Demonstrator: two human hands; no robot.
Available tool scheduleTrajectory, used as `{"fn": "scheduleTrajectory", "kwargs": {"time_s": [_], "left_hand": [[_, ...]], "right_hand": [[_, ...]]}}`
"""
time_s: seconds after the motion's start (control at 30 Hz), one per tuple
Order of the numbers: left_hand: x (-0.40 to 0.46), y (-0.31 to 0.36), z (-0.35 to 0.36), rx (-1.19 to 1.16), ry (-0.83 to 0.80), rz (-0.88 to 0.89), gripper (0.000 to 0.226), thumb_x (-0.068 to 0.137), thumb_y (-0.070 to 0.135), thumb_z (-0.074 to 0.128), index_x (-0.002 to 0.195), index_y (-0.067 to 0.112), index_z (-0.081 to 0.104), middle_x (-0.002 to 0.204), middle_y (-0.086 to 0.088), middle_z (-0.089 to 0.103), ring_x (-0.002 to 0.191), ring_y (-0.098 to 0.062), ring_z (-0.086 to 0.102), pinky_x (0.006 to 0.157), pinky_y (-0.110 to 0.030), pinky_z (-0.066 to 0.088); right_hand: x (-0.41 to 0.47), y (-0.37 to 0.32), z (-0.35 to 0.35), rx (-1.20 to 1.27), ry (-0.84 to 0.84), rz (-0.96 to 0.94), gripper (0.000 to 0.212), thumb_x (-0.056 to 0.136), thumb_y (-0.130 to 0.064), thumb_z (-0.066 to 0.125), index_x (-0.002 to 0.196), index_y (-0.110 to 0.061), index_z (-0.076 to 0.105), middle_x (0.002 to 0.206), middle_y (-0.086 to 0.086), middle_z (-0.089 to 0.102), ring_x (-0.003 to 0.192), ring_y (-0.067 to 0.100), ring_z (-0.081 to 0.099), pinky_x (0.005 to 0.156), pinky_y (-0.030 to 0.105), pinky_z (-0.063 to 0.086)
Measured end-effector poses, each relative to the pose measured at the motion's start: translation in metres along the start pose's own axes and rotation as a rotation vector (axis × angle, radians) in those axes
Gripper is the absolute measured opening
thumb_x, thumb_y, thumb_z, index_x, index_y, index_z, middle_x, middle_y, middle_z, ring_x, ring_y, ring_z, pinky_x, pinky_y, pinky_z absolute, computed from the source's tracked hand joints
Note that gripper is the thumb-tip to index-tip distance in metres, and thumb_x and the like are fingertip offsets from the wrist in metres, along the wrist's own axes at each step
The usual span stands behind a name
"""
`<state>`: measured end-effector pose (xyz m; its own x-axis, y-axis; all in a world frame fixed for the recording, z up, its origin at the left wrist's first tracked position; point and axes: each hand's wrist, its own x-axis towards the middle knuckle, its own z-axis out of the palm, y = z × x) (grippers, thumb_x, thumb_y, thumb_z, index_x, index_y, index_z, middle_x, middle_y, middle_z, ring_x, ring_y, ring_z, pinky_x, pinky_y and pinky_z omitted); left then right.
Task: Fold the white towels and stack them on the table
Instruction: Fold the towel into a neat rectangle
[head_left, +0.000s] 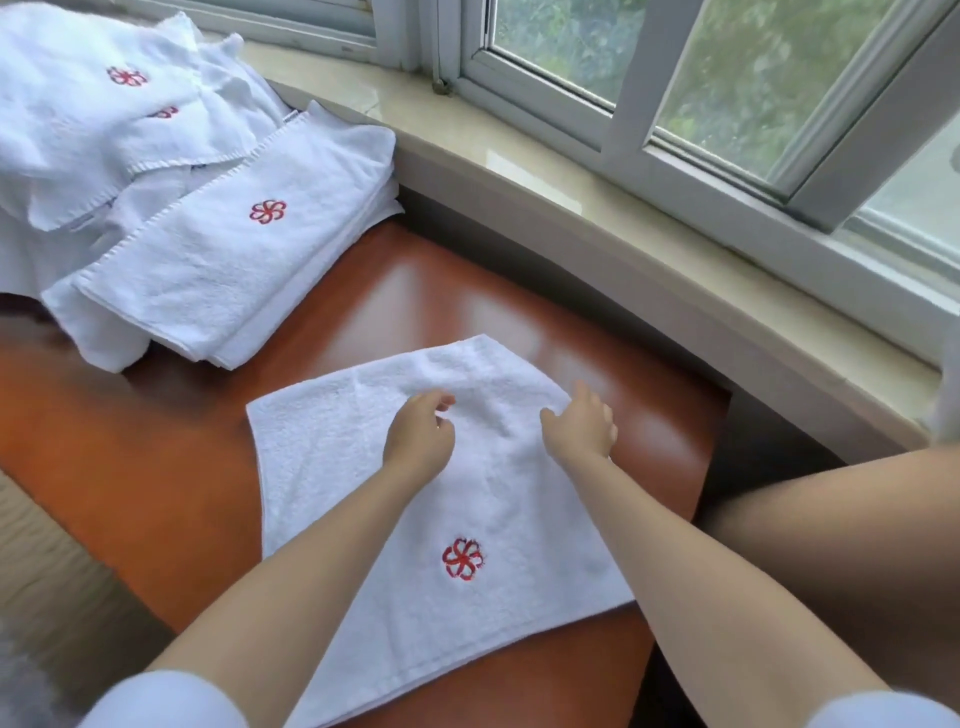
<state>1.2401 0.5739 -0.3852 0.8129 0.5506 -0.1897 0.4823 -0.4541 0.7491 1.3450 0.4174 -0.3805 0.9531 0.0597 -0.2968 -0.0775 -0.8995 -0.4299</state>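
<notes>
Fingers (441, 402) curled over towel (467, 519) far edge.

Table (171, 467): glossy reddish-brown wood, reflecting daylight. Window sill (597, 208): curved pale stone, running from eleven o'clock round to three o'clock. Windows (727, 88): white-framed panes above the sill, blurred green foliage outside. Light: soft daylight.

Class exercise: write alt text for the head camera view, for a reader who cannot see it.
Two hands, left hand and right hand, rest on a white towel spread on a wooden table by a window. A folded stack sits at the left.
</notes>
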Motion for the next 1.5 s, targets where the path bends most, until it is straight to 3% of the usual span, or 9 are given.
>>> {"fn": "scheduleTrajectory", "kwargs": {"time_s": [0.2,0.47,0.57,0.63,0.73,0.83,0.97,1.2,1.5], "left_hand": [[0.033,0.016,0.001,-0.149,0.029,-0.072,0.021,0.092,0.011,0.050,0.106,0.018,0.064,0.101,0.009,0.059,0.082,-0.007,0.055,0.069,-0.019,0.041],[0.062,0.030,0.007,-0.234,0.065,-0.224,0.042,0.082,0.050,0.069,0.106,0.018,0.058,0.098,0.007,0.059,0.089,-0.010,0.057,0.078,-0.024,0.044],[0.065,0.034,0.009,-0.164,-0.029,-0.248,0.049,0.077,0.035,0.075,0.118,0.023,0.050,0.094,0.008,0.058,0.090,-0.015,0.059,0.079,-0.028,0.048],[0.064,0.034,0.010,-0.124,-0.038,-0.245,0.046,0.079,0.020,0.066,0.122,0.022,0.050,0.097,0.005,0.061,0.088,-0.018,0.060,0.077,-0.029,0.049],[0.063,0.034,0.008,-0.236,0.030,-0.255,0.034,0.084,0.011,0.053,0.118,0.019,0.055,0.098,0.000,0.060,0.084,-0.019,0.058,0.075,-0.029,0.048],[0.064,0.034,0.003,-0.484,0.023,-0.372,0.033,0.085,0.003,0.043,0.109,0.024,0.054,0.089,-0.001,0.059,0.074,-0.014,0.055,0.065,-0.028,0.047],[0.064,0.027,-0.002,-0.641,-0.081,-0.427,0.040,0.088,-0.001,0.042,0.116,0.027,0.048,0.103,-0.007,0.063,0.092,-0.021,0.059,0.093,-0.040,0.051],[0.067,0.027,0.003,-0.595,-0.104,-0.413,0.036,0.090,0.004,0.040,0.111,0.032,0.047,0.107,-0.005,0.064,0.100,-0.023,0.062,0.096,-0.041,0.050],[0.071,0.020,0.018,-0.363,-0.079,-0.294,0.033,0.098,0.013,0.039,0.128,0.019,0.052,0.110,0.004,0.059,0.100,-0.016,0.057,0.085,-0.029,0.047]], "right_hand": [[0.023,-0.016,0.005,-0.129,-0.051,0.059,0.028,0.085,-0.017,0.051,0.110,-0.018,0.064,0.114,0.004,0.060,0.118,0.026,0.048,0.107,0.037,0.022],[-0.035,-0.008,0.029,0.012,0.238,-0.613,0.029,0.067,0.011,0.067,0.090,-0.006,0.073,0.093,0.015,0.063,0.076,0.035,0.058,0.065,0.036,0.042],[-0.032,-0.004,0.027,0.102,0.072,-0.734,0.017,0.077,0.001,0.069,0.090,-0.010,0.074,0.084,0.007,0.062,0.072,0.029,0.058,0.059,0.034,0.046],[-0.029,-0.005,0.027,0.287,-0.228,-0.529,0.016,0.094,-0.024,0.058,0.093,-0.017,0.072,0.091,-0.002,0.063,0.082,0.018,0.058,0.072,0.034,0.045],[-0.014,-0.008,0.029,0.383,-0.179,-0.291,0.022,0.096,-0.019,0.049,0.099,-0.012,0.069,0.107,0.000,0.067,0.094,0.018,0.060,0.079,0.028,0.041],[0.000,-0.013,0.028,0.143,-0.244,-0.331,0.033,0.092,-0.017,0.052,0.124,-0.018,0.061,0.129,-0.003,0.056,0.112,0.018,0.056,0.083,0.026,0.041],[0.006,-0.020,0.033,0.052,-0.244,-0.385,0.048,0.086,-0.024,0.057,0.134,-0.028,0.051,0.131,-0.006,0.049,0.117,0.015,0.051,0.078,0.024,0.034],[0.018,-0.033,0.032,-0.254,-0.207,-0.400,0.020,0.092,-0.020,0.045,0.104,-0.010,0.058,0.106,0.003,0.054,0.092,0.027,0.057,0.066,0.030,0.037],[0.066,-0.031,-0.013,0.831,0.259,0.354,0.019,0.096,-0.023,0.052,0.109,-0.008,0.052,0.117,0.009,0.050,0.090,0.030,0.058,0.085,0.035,0.045]]}}
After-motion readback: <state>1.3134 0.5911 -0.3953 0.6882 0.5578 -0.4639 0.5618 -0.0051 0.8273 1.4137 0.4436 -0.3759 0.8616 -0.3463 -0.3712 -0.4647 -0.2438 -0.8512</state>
